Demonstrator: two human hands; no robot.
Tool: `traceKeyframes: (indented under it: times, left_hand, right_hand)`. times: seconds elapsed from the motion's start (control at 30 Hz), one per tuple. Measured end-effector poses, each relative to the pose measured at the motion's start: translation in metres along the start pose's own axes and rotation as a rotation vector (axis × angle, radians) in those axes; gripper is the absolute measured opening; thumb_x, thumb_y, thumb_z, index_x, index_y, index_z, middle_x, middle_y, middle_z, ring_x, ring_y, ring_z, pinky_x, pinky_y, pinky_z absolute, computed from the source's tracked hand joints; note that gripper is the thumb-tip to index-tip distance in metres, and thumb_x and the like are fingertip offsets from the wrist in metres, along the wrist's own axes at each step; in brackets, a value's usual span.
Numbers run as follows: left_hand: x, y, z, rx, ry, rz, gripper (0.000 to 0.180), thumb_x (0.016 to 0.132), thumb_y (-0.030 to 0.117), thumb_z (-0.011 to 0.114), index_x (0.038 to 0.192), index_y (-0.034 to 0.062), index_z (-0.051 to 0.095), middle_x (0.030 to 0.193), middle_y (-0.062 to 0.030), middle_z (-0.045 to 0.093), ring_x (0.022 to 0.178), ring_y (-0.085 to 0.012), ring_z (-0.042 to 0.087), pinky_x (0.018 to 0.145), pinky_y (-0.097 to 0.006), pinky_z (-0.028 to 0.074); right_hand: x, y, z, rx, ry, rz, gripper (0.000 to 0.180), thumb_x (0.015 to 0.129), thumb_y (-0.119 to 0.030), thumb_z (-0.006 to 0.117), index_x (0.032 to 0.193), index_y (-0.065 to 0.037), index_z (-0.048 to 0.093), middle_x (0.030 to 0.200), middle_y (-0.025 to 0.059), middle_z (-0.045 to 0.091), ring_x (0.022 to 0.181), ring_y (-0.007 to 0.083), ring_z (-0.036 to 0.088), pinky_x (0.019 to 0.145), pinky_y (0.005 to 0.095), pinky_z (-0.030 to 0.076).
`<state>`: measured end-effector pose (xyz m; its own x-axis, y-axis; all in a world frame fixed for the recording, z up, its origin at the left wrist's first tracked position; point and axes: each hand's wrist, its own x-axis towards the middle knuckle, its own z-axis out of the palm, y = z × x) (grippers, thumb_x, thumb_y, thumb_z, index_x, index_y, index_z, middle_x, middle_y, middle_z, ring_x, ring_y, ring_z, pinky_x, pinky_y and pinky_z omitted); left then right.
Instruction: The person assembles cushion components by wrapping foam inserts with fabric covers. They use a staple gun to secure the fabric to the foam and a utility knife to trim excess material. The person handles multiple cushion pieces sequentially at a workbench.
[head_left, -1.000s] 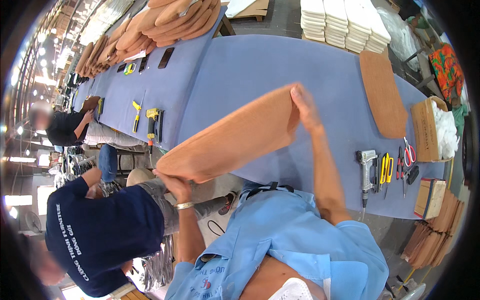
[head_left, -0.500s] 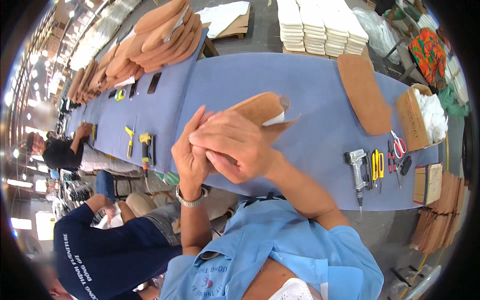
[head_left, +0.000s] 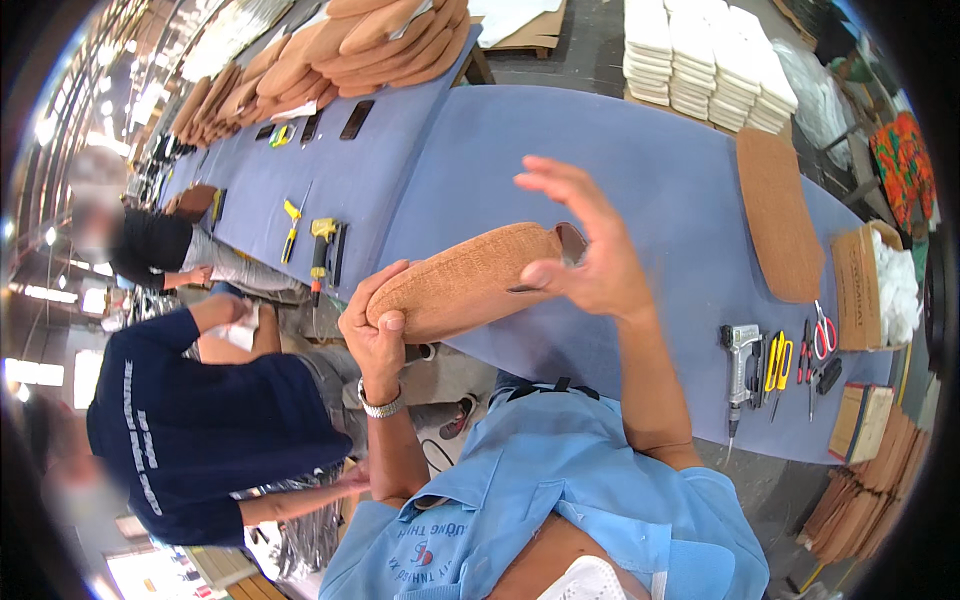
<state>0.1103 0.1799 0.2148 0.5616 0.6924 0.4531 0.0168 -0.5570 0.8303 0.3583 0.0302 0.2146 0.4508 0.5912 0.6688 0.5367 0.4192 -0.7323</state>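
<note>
A padded cushion (head_left: 465, 280) in brown woven fabric is held above the blue table, tilted up toward the right. My left hand (head_left: 375, 335) grips its left end, thumb on the near face and fingers over the top. Beside the opposite end, my right hand (head_left: 595, 250) is raised with its fingers spread. Its thumb reaches to the cushion's right end, where the cover gapes and a loose flap sticks out; whether the thumb touches the fabric I cannot tell.
The blue table (head_left: 640, 340) bears a flat brown fabric panel (head_left: 780, 215), a staple gun (head_left: 741, 370), yellow-handled tools (head_left: 778, 362), red-handled scissors (head_left: 823, 335) and a carton of white filling (head_left: 857, 290). Brown cushions (head_left: 400, 50) are piled far left. Other people sit at left, one in navy (head_left: 220, 410).
My right hand has left my left hand and moved rightward to the cushion's other end, opening its fingers. More of the cushion now shows. The whole view has shifted slightly.
</note>
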Motion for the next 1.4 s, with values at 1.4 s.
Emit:
traceKeyframes:
  times: [1.4]
  left_hand:
    - [0.048, 0.053, 0.099, 0.074, -0.389, -0.125, 0.044, 0.101, 0.036, 0.066, 0.124, -0.0011, 0.069, 0.098, -0.0208, 0.077, 0.093, -0.0329, 0.077, 0.079, -0.038, 0.058]
  right_hand:
    - [0.001, 0.032, 0.003, -0.087, 0.094, 0.188, 0.030, 0.104, -0.026, 0.059, 0.086, -0.005, 0.071, 0.072, 0.0095, 0.066, 0.068, 0.0306, 0.060, 0.068, 0.0422, 0.045]
